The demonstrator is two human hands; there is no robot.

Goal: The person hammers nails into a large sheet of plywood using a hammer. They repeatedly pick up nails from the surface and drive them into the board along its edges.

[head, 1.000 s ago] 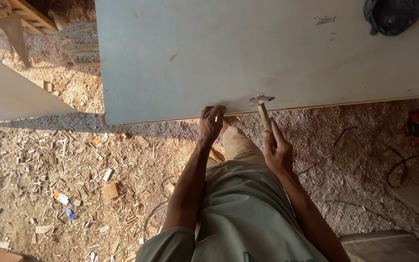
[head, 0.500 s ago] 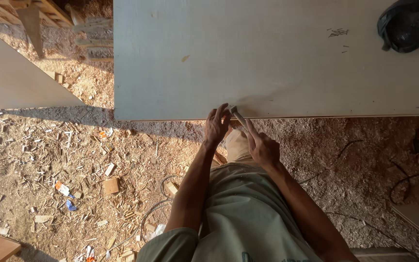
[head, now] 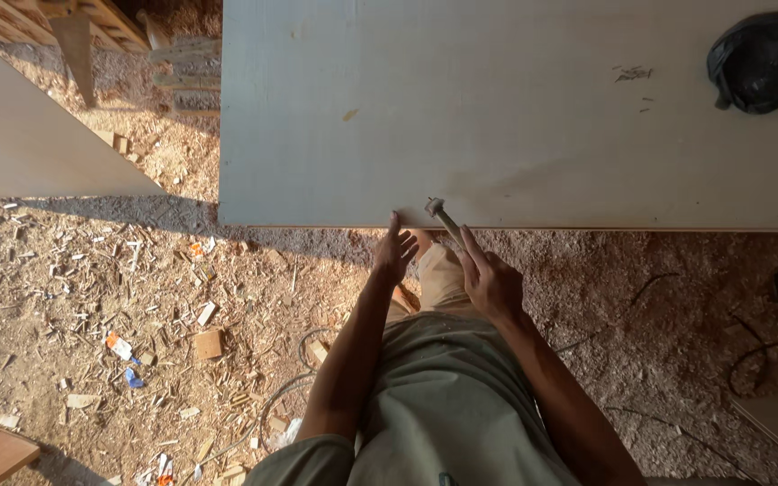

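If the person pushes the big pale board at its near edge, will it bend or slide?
The board looks flat and wide, so probably stiff and rather heavy. The left hand steadies its edge while the right hand holds a hammer, so it may shift slightly.

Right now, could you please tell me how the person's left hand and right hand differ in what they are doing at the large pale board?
The left hand holds nothing, its fingertips touching the edge of the large pale flat board. The right hand grips a small metal-headed hammer, whose head lies over the board's edge. The left hand is open; the right is curled around the handle. Both are bare and meet the same near edge.
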